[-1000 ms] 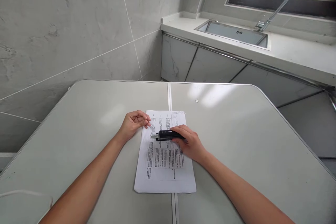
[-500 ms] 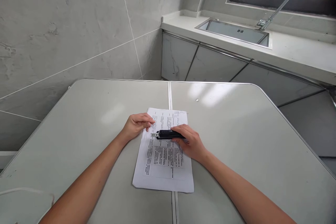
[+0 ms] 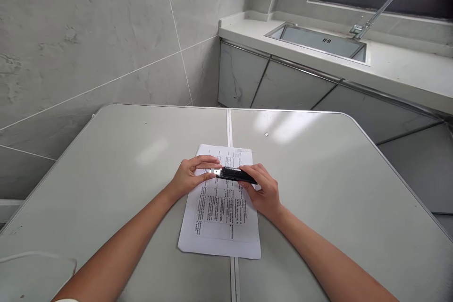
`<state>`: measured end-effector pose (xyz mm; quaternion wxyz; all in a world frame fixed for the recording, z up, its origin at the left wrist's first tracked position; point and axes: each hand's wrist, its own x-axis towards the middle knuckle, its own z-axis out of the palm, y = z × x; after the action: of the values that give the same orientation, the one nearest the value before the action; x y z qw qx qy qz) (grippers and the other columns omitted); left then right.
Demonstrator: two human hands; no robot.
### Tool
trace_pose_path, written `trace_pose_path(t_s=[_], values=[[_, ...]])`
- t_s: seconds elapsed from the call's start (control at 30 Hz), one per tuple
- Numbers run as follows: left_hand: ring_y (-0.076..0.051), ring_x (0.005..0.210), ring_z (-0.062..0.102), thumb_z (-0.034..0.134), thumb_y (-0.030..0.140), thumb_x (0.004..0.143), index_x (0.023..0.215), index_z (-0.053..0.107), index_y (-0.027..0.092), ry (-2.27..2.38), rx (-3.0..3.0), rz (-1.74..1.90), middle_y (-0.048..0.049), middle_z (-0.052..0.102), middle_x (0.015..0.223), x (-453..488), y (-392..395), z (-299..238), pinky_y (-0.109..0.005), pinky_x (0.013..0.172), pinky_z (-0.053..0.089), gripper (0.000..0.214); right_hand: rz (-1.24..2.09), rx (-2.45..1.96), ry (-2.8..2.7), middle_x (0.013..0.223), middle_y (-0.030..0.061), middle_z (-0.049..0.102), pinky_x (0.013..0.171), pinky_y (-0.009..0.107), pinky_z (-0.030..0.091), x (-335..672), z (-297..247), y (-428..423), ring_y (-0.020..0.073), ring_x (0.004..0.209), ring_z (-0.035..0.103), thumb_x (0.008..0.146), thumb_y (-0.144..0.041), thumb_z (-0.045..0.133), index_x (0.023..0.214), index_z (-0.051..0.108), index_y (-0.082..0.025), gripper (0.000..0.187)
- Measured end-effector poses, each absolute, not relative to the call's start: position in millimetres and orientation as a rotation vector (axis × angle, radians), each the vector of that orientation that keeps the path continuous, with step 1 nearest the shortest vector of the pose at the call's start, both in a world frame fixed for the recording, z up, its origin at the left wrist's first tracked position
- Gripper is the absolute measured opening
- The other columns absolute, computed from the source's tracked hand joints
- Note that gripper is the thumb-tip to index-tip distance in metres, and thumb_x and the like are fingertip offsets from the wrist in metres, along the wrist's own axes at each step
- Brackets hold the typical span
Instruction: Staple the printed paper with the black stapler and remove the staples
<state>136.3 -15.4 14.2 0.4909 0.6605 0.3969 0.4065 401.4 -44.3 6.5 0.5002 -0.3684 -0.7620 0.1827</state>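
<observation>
A black stapler with a bare metal front end lies crosswise over the upper half of a printed sheet stack. My right hand is closed around the stapler's rear end, thumb on the near side and fingers on the far side. At the metal end, my left hand has its thumb and fingertips on either side of the tip, pinching it. The paper, possibly several sheets, lies flat across the table's centre seam; hands and stapler hide part of its print.
The pale table has a white seam strip down its middle. A tiny whitish piece lies beyond the paper. A thin white cord is at the near left. Behind are a counter with a sink and a tiled wall.
My left hand has moved right onto the stapler's metal end. My right hand and the stapler have shifted slightly right and away from me. The paper lies where it was.
</observation>
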Motion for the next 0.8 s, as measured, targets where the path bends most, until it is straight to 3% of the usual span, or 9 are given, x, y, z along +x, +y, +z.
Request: trace_pose_path(t_s=[0.3,0.63,0.8], values=[[-0.027,0.117,0.073,0.081,0.036,0.087,0.142,0.059,0.026,0.933,1.732,0.898,-0.0078,0.081,0.109,135.3,-15.9,11.3,-0.050,0.111,0.052,0.060,0.446,-0.860,-1.888,0.106,0.0092,0.075,0.078,0.044,0.057,402.9,4.3,-47.6,0.0260,0.091,0.068,0.097,-0.016,0.064,0.133,0.065,-0.027,0.037],[-0.027,0.114,0.074,0.082,0.036,0.086,0.127,0.070,0.025,0.961,1.759,0.871,-0.0074,0.081,0.109,134.0,-16.7,16.6,-0.047,0.110,0.054,0.045,0.436,-0.821,-1.875,0.103,0.0085,0.075,0.075,0.042,0.055,402.5,9.8,-48.3,0.0241,0.087,0.065,0.096,-0.013,0.065,0.132,0.064,-0.026,0.039],[-0.024,0.103,0.075,0.078,0.030,0.090,0.112,0.078,0.023,0.824,1.816,0.922,-0.0090,0.078,0.110,134.8,-14.8,14.3,-0.040,0.095,0.061,0.023,0.474,-0.837,-1.860,0.101,0.0081,0.074,0.071,0.040,0.055,404.1,9.8,-48.0,0.0236,0.084,0.065,0.096,-0.016,0.066,0.131,0.065,-0.026,0.036]])
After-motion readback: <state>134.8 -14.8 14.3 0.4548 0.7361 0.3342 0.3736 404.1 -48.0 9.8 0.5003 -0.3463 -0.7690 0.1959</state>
